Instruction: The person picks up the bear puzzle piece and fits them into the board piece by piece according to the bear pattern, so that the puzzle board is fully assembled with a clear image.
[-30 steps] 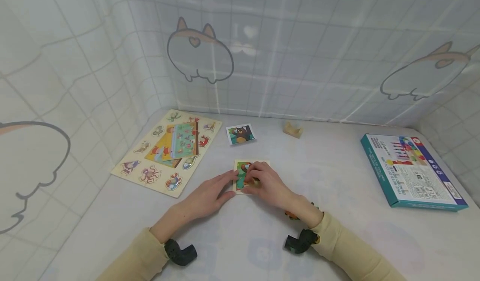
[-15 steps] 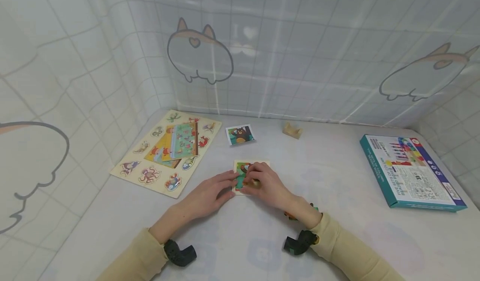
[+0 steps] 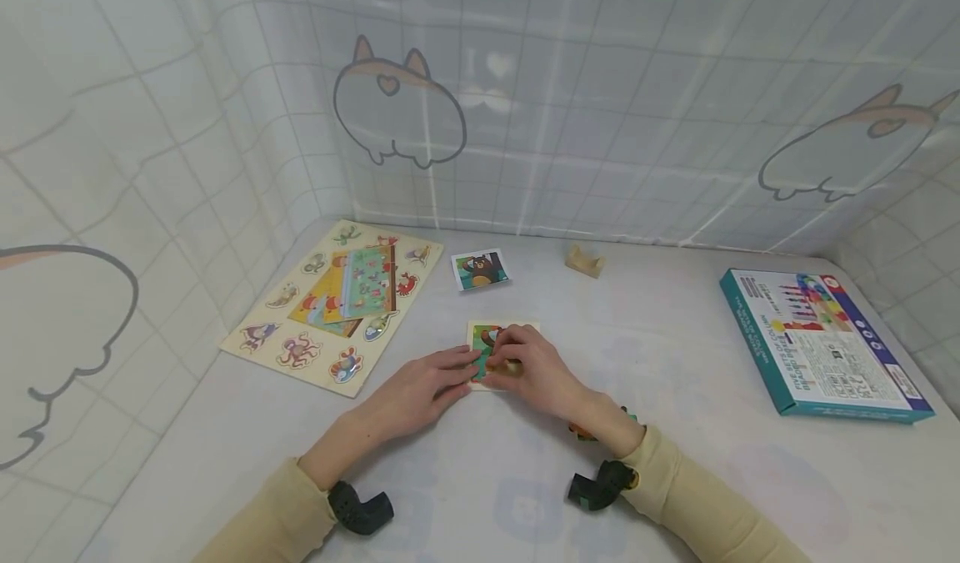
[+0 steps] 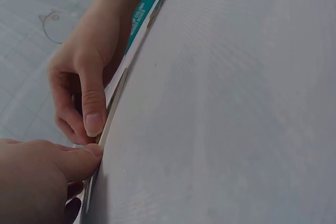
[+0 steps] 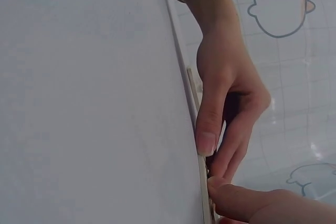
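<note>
A small cream-edged puzzle board [image 3: 531, 327] with a green and brown animal picture lies flat in front of me in the head view. My left hand [image 3: 412, 392] rests at its left side, fingers fairly straight on the picture and thumb by the near left corner. My right hand [image 3: 536, 371] bends over the board's right half and pinches a small puzzle piece against it, mostly hidden by the fingers. Both wrist views show the two hands meeting low over the thin board edge [image 4: 116, 95]. Orange and green puzzle pieces [image 3: 582, 432] lie partly under the right wrist.
A picture card of a bear [image 3: 480, 271] lies beyond the board, with a small wooden stand [image 3: 585, 261] to its right. A sea-animal board [image 3: 262, 361] bearing two cards is at the left. A teal-sided box [image 3: 847, 346] lies at the right.
My left fingers have shifted slightly on the board and spread a little. The right hand makes only tiny movements in the same place. Nothing else has moved.
</note>
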Tool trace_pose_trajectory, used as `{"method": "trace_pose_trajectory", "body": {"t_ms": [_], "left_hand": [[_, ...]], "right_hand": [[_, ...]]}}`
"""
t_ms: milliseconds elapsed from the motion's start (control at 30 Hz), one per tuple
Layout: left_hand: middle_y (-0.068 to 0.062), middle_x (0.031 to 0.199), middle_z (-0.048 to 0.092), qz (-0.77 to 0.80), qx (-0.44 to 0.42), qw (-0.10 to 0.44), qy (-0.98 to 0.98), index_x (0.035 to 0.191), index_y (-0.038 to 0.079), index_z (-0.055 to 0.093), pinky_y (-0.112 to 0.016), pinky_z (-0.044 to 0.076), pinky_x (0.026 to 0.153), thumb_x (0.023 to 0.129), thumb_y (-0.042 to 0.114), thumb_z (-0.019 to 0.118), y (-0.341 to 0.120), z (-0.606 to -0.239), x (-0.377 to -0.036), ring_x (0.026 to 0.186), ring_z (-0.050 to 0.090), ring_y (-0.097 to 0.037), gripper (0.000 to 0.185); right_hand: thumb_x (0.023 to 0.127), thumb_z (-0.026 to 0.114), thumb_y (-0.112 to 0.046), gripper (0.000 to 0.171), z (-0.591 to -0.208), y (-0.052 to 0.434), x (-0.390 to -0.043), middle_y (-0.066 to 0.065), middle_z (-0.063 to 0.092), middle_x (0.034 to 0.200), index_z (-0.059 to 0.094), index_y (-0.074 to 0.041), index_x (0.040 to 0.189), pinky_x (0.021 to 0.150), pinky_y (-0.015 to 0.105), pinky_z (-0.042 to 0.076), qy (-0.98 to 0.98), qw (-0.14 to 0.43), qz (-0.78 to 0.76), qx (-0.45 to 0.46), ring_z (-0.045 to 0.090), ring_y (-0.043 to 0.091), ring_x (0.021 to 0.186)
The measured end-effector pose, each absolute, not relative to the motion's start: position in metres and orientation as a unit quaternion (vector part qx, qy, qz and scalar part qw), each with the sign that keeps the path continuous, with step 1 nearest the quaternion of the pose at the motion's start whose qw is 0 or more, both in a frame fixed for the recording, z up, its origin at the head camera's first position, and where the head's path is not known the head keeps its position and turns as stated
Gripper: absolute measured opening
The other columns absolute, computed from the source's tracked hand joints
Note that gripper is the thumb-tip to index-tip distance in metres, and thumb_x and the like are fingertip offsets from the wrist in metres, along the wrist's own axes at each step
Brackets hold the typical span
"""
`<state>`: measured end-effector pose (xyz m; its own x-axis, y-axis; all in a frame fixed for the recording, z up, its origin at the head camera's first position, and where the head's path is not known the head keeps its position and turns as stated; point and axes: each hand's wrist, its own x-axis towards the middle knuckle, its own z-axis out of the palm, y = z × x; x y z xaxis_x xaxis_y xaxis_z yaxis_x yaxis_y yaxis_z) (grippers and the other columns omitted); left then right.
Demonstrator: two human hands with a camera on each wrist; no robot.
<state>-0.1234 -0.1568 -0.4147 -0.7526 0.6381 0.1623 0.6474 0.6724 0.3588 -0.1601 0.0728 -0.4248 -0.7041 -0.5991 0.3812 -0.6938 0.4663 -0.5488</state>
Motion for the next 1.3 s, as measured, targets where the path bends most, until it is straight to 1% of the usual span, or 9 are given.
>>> {"method": "trace_pose_trajectory", "body": {"t_ms": [167, 300, 467, 633, 733, 800, 1000, 1300], "left_hand": [[0.005, 0.141, 0.047, -0.207, -0.355, 0.003, -0.912, 0.131, 0.013, 0.056, -0.032, 0.037, 0.107, 0.095, 0.024, 0.056, -0.155, -0.414, -0.124, 0.134, 0.037, -0.012, 0.037], [0.006, 0.142, 0.047, -0.215, -0.352, -0.014, -0.911, 0.133, 0.017, 0.055, -0.032, 0.037, 0.107, 0.095, 0.022, 0.056, -0.154, -0.414, -0.123, 0.134, 0.037, -0.010, 0.038], [0.005, 0.143, 0.044, -0.200, -0.352, -0.023, -0.914, 0.135, 0.021, 0.053, -0.033, 0.036, 0.107, 0.095, 0.021, 0.056, -0.153, -0.413, -0.123, 0.134, 0.036, -0.012, 0.040], [0.005, 0.143, 0.043, -0.203, -0.355, -0.021, -0.912, 0.133, 0.018, 0.055, -0.031, 0.036, 0.108, 0.095, 0.019, 0.055, -0.151, -0.414, -0.122, 0.134, 0.036, -0.011, 0.037], [0.007, 0.145, 0.042, -0.207, -0.360, -0.024, -0.909, 0.134, 0.017, 0.054, -0.032, 0.035, 0.108, 0.096, 0.019, 0.054, -0.151, -0.414, -0.121, 0.136, 0.034, -0.010, 0.038], [0.008, 0.146, 0.041, -0.209, -0.360, -0.027, -0.909, 0.135, 0.018, 0.052, -0.033, 0.035, 0.108, 0.096, 0.020, 0.054, -0.151, -0.414, -0.121, 0.136, 0.033, -0.010, 0.039], [0.008, 0.145, 0.042, -0.217, -0.341, -0.043, -0.914, 0.139, 0.023, 0.048, -0.034, 0.037, 0.107, 0.097, 0.023, 0.052, -0.151, -0.414, -0.121, 0.135, 0.034, -0.010, 0.042], [0.003, 0.143, 0.045, -0.246, -0.323, -0.048, -0.913, 0.139, 0.024, 0.047, -0.034, 0.038, 0.106, 0.096, 0.021, 0.054, -0.151, -0.413, -0.120, 0.133, 0.038, -0.011, 0.044]], "right_hand": [[0.081, 0.075, -0.020, 0.006, -0.419, 0.079, -0.165, -0.005, 0.059, 0.096, 0.074, -0.016, 0.084, 0.076, 0.028, 0.047, -0.862, 0.054, 0.343, 0.369, 0.049, 0.010, 0.090], [0.080, 0.075, -0.015, 0.005, -0.415, 0.085, -0.169, -0.003, 0.060, 0.098, 0.073, -0.014, 0.084, 0.077, 0.030, 0.047, -0.871, 0.045, 0.345, 0.348, 0.051, 0.012, 0.092], [0.080, 0.075, -0.013, 0.005, -0.412, 0.089, -0.172, -0.001, 0.060, 0.099, 0.073, -0.013, 0.085, 0.078, 0.033, 0.047, -0.873, 0.034, 0.344, 0.343, 0.051, 0.014, 0.093], [0.082, 0.073, -0.011, 0.004, -0.413, 0.090, -0.173, -0.002, 0.060, 0.098, 0.073, -0.013, 0.085, 0.080, 0.033, 0.047, -0.875, 0.029, 0.344, 0.339, 0.051, 0.013, 0.093], [0.083, 0.072, -0.010, 0.004, -0.414, 0.090, -0.173, -0.002, 0.060, 0.098, 0.072, -0.013, 0.086, 0.081, 0.034, 0.047, -0.875, 0.029, 0.343, 0.339, 0.051, 0.014, 0.094], [0.083, 0.071, -0.010, 0.005, -0.413, 0.090, -0.173, -0.002, 0.060, 0.098, 0.072, -0.013, 0.086, 0.082, 0.034, 0.047, -0.876, 0.028, 0.342, 0.339, 0.051, 0.014, 0.094], [0.084, 0.070, -0.009, 0.004, -0.413, 0.089, -0.173, -0.001, 0.060, 0.099, 0.071, -0.012, 0.086, 0.084, 0.035, 0.047, -0.877, 0.026, 0.342, 0.337, 0.051, 0.014, 0.095], [0.085, 0.069, -0.008, 0.006, -0.414, 0.089, -0.173, -0.002, 0.059, 0.099, 0.071, -0.013, 0.087, 0.086, 0.035, 0.047, -0.878, 0.025, 0.339, 0.338, 0.051, 0.014, 0.097]]}}
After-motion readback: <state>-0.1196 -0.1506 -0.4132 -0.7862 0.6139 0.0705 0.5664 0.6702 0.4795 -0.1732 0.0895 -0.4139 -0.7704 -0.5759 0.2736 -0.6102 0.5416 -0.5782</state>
